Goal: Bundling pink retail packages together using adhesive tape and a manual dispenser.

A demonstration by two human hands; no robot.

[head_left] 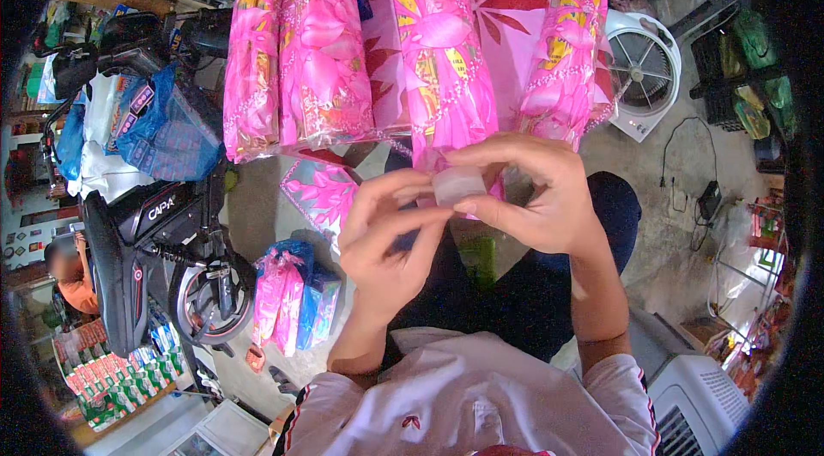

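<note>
Between my hands is a small roll of clear tape (459, 187), whitish and see-through. My right hand (549, 190) grips it with the thumb below and the bent fingers above. My left hand (386, 228) is closed at its left side, the fingertips pressed against the roll's edge. Just beyond my hands lies a pink bundle in clear wrap (442, 52), its near end partly hidden by my fingers. Similar wrapped pink bundles lie to its left (326, 44) and right (562, 44), on a pink cloth with red leaf shapes (506, 1).
At left stands a black two-wheeler (146, 215) hung with blue bags (167, 134). Pink and blue packages (296, 293) sit on the floor nearby. A white fan (639, 69) is at far right, a white slatted appliance (699, 396) near right. Another person (73, 276) is at far left.
</note>
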